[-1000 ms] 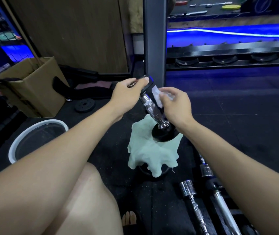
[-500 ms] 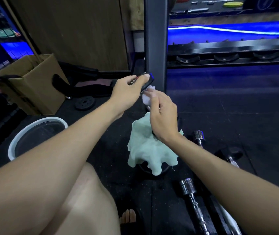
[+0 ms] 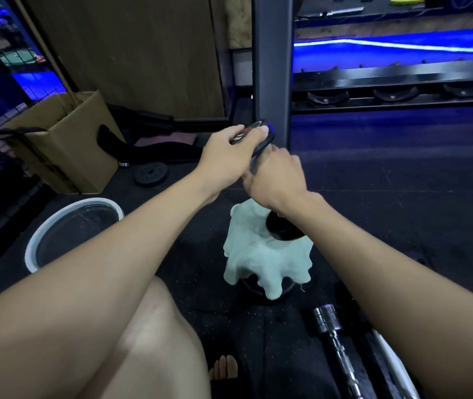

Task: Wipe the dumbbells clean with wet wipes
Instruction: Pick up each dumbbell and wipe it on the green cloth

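A dumbbell stands tilted in the middle of the view. Its lower black head (image 3: 284,230) rests on a pale green cloth (image 3: 264,260) draped over a dark round object. My left hand (image 3: 229,156) grips the upper black head (image 3: 262,131) from above. My right hand (image 3: 277,180) is wrapped round the handle just under that head, so the handle is hidden. The wet wipe is inside this hand, with only a blurred grey bit (image 3: 254,167) showing at the fingers.
A white basin (image 3: 35,243) sits on the dark floor at left, with a cardboard box (image 3: 65,145) and a small weight plate (image 3: 151,174) behind it. Chrome bars (image 3: 334,338) lie at lower right. A grey rack post (image 3: 271,67) rises just behind the dumbbell.
My right hand slid up the handle from near the lower head to just under the upper head, and the white wipe went out of sight. My left hand kept its hold.
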